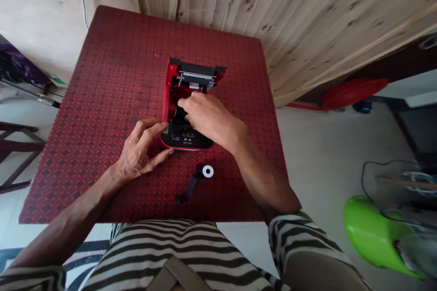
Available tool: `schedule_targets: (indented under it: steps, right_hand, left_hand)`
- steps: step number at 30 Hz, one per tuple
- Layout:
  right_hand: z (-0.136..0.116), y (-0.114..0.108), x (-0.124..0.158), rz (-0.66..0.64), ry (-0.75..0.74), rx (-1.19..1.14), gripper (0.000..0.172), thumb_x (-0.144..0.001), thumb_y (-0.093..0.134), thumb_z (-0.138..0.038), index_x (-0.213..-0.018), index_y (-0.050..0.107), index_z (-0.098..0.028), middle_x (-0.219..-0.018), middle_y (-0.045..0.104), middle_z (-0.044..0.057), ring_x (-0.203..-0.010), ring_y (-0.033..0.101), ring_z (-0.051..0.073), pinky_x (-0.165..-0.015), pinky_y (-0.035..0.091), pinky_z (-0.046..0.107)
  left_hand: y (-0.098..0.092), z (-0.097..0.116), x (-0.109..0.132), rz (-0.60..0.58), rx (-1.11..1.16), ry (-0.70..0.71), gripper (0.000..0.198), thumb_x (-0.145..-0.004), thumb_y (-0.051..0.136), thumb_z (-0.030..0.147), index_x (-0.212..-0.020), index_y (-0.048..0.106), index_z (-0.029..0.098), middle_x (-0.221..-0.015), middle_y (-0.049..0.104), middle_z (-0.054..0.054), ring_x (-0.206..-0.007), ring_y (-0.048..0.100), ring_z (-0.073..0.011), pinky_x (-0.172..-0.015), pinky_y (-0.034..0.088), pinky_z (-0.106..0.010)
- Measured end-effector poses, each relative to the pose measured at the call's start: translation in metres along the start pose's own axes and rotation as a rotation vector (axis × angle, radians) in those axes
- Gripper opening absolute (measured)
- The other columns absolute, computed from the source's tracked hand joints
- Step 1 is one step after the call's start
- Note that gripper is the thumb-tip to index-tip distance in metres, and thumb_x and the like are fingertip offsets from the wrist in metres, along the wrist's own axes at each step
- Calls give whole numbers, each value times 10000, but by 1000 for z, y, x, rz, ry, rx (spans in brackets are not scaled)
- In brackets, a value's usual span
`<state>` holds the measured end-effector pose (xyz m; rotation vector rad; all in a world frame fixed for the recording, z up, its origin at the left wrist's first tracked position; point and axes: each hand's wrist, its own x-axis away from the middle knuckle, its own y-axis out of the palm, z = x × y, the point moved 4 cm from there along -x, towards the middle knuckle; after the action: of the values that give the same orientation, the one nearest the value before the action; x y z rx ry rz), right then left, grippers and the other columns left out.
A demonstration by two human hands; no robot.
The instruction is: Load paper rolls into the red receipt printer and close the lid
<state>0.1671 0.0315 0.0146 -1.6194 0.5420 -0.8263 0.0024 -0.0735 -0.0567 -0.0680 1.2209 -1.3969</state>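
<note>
Inside the open bay of the red-and-black printer (186, 140), the right hand (208, 118) sits with fingers bent together onto a dark roll-like part (178, 112); whether they pinch it is hidden. Just left of that, the left hand (139, 152) lies spread, fingertips against the printer's side, thumb by its front corner. Behind the grip stands the raised lid (198, 72). Nearer the person, a white-cored roll (207, 171) lies on the red table (112, 77). Best practice here, I judge: brace firmly and work straight down, clear of the lid's metal edge.
</note>
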Motion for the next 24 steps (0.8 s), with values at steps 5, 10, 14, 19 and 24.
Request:
schedule_targets:
  steps: [5, 10, 14, 19, 24]
  right_hand:
    - [4, 1, -10, -72, -11, -100, 283, -960, 558, 24, -1117, 765, -90, -1105, 789, 195, -1080, 755, 317, -874, 566, 392]
    - [15, 2, 16, 113, -116, -300, 454, -942, 459, 83, -1257, 720, -114, -1234, 782, 139, -1207, 711, 260, -1088, 536, 426]
    - [14, -2, 58, 307, -294, -510, 560, -927, 486, 49, -1407, 635, -199, -1391, 726, 77, -1296, 655, 224, -1161, 520, 448]
    - [5, 7, 76, 562, -255, -434, 257, -1014, 598, -91, -1212, 731, -188, -1121, 741, 87, -1058, 649, 241, -1014, 585, 447]
    - [-6, 19, 81, 709, -151, -283, 233, -1042, 575, -104, -965, 760, -223, -964, 714, 67, -914, 614, 211, -838, 597, 366]
  left_hand:
    - [1, 0, -1, -7, -12, -11, 681, -938, 789, 428, -1517, 480, 244, -1288, 670, -106, -1182, 701, -249, -1008, 646, -420]
    - [-2, 0, 1, -4, 0, -15, 701, -934, 790, 447, -1526, 469, 254, -1302, 668, -118, -1189, 697, -264, -994, 649, -435]
    - [-12, -10, -9, 12, 130, -99, 770, -950, 717, 587, -1574, 417, 249, -1284, 669, -127, -1131, 699, -281, -991, 628, -501]
    - [-30, -28, -76, 82, 114, -110, 773, -1015, 559, 689, -1612, 365, 237, -1476, 532, -147, -1303, 631, -284, -1045, 590, -453]
    - [-20, -34, -129, -91, 138, -131, 724, -1100, 365, 678, -1604, 359, 158, -1490, 603, -100, -1346, 620, -212, -1145, 522, -367]
